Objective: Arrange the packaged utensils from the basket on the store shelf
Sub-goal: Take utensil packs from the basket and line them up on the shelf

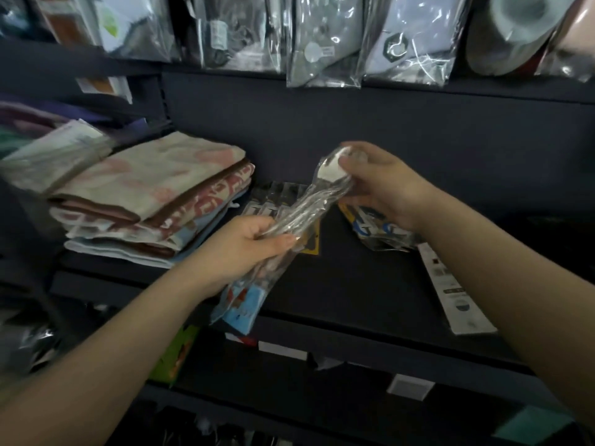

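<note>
The utensil pack [301,207] in my left hand [248,244] and right hand [383,185] is clear, glossy plastic film, crinkled, with shiny metal showing through and a printed paper card at its lower end. The shelf [354,278] is dark and matt. The folded towels [154,194] look like soft, nubby cloth. The hanging bags [325,43] above are glossy clear plastic.

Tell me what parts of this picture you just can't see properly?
- The basket: nowhere in the head view, outside the frame.
- The utensil pack, held by the left hand and right hand: glare and blur hide which utensils are inside.
- The white label strip on the shelf: print too small and blurred to read.
- The hanging packets: tops cut off by the upper edge.
</note>
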`<move>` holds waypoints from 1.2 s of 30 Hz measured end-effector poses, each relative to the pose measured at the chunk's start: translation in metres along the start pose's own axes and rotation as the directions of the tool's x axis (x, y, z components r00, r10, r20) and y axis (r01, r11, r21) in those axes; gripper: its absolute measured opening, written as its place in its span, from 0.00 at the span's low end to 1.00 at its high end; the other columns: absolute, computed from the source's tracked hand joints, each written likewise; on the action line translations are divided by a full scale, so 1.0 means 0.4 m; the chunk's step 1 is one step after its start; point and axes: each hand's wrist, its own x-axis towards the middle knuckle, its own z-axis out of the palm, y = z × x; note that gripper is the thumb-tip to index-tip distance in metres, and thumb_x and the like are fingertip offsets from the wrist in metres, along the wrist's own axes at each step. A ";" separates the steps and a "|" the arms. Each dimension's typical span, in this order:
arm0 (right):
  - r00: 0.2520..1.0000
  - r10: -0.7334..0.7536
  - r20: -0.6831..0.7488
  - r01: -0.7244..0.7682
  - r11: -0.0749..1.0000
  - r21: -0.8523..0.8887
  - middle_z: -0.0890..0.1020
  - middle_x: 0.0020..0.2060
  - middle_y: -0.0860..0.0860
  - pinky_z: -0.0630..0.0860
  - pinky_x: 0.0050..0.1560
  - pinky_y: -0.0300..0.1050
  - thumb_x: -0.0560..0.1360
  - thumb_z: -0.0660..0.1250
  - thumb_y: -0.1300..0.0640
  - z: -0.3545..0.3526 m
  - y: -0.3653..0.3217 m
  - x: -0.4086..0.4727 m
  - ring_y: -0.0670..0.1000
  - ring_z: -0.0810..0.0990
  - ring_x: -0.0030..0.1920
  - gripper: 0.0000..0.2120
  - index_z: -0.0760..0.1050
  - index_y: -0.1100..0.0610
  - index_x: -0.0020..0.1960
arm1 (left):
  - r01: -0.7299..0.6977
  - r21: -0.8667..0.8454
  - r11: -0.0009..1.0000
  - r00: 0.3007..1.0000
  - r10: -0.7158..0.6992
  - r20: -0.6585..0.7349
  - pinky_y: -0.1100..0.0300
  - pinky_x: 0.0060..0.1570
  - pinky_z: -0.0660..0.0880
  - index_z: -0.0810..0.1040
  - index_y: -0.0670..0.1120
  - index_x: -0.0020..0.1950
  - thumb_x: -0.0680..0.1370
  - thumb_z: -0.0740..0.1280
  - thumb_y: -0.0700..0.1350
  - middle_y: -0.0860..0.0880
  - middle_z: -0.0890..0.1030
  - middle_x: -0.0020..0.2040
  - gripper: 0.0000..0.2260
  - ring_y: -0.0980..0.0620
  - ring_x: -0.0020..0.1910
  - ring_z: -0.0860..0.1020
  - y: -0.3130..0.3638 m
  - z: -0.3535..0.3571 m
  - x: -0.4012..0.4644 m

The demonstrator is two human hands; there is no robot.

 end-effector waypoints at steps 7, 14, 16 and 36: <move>0.972 -0.085 -0.218 0.029 0.968 -0.249 0.76 0.32 0.51 0.68 0.21 0.31 0.77 0.64 0.64 0.032 0.033 0.053 0.39 0.73 0.21 0.03 0.76 0.60 0.49 | 0.030 0.178 0.984 0.998 -0.021 -0.054 0.59 0.37 0.70 0.77 0.46 0.40 0.76 0.65 0.53 0.53 0.76 0.33 0.11 0.56 0.33 0.74 -0.014 0.017 0.028; 0.921 0.058 -0.385 -0.234 0.873 -0.427 0.82 0.44 0.61 0.78 0.50 0.53 0.75 0.68 0.54 -0.097 0.103 0.071 0.56 0.80 0.43 0.16 0.78 0.67 0.52 | -0.007 0.348 0.937 0.997 -0.018 0.069 0.57 0.51 0.75 0.74 0.48 0.59 0.77 0.64 0.48 0.51 0.80 0.52 0.12 0.54 0.50 0.78 -0.019 0.089 0.090; 0.906 0.022 -0.423 -0.213 0.886 -0.412 0.82 0.47 0.59 0.76 0.56 0.53 0.75 0.67 0.54 -0.112 0.109 0.073 0.55 0.80 0.47 0.15 0.79 0.65 0.54 | -0.051 0.465 0.884 0.998 0.027 0.057 0.58 0.51 0.74 0.75 0.48 0.57 0.76 0.65 0.48 0.51 0.78 0.53 0.11 0.54 0.51 0.76 -0.016 0.100 0.108; 0.991 -0.051 0.122 0.129 0.573 -0.810 0.77 0.60 0.57 0.70 0.56 0.45 0.78 0.61 0.57 0.220 0.091 0.207 0.56 0.76 0.59 0.19 0.69 0.60 0.67 | 0.090 0.683 0.725 0.976 0.072 -0.205 0.54 0.40 0.75 0.73 0.48 0.57 0.78 0.62 0.46 0.50 0.79 0.41 0.08 0.50 0.41 0.78 -0.102 -0.106 -0.034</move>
